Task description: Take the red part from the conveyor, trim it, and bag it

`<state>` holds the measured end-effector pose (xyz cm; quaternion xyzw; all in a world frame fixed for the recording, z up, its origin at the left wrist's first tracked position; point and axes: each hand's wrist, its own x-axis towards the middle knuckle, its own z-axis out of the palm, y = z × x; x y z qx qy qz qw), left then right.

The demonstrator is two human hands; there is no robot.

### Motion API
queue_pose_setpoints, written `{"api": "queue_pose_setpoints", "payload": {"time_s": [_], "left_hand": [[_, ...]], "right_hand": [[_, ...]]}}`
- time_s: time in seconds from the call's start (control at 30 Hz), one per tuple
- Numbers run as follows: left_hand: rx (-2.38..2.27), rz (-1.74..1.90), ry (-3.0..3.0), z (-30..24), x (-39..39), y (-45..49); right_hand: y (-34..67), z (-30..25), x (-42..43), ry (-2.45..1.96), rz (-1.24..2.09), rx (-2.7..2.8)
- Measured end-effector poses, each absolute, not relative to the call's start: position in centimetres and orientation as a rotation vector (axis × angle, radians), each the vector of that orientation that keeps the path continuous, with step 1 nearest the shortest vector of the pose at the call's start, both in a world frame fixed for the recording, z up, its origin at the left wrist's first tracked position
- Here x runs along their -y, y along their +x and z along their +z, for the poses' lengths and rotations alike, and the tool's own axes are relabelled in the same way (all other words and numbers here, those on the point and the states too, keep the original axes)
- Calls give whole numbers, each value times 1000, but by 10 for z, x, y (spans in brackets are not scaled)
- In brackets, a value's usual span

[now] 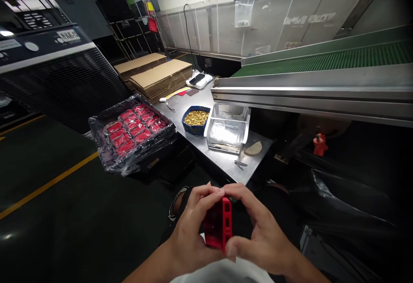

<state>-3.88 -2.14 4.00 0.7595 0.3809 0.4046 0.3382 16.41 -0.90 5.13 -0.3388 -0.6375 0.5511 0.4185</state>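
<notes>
Between my two hands, close to my body, is a red plastic part (227, 220) with square openings along its narrow edge. My left hand (193, 220) wraps its left side, fingers bent over the top. From the right, my right hand (258, 227) grips it with the fingertips at the top and the thumb at the lower edge. Beyond my hands, on the metal table (222, 162), stand a blue tray of small brass-coloured pieces (196, 118) and a clear plastic bin (227, 130) holding clear bags. Small pliers or nippers (240, 164) lie near the table's front corner.
At left, a black plastic-lined crate (151, 149) holds several wrapped red parts (132, 130). Stacked cardboard (164, 76) lies behind it. A green conveyor (322, 59) with a metal side rail rises to the right. A tan disc-shaped piece (253, 149) sits near the bin.
</notes>
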Motion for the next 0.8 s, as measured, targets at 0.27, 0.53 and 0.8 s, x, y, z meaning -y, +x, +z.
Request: {"api": "queue_pose_setpoints", "payload": {"time_s": [0.27,0.53,0.8], "left_hand": [[-902,1084,1301,41,22,-34],[-667,1183,910,47,18,-41],[-627,1262,511,46,7,-35]], "right_hand": [[163,43,5,-1061,1482,1382],[151,15,18,-1145,966,1844],[153,10,15,-1142,683,1884]]}}
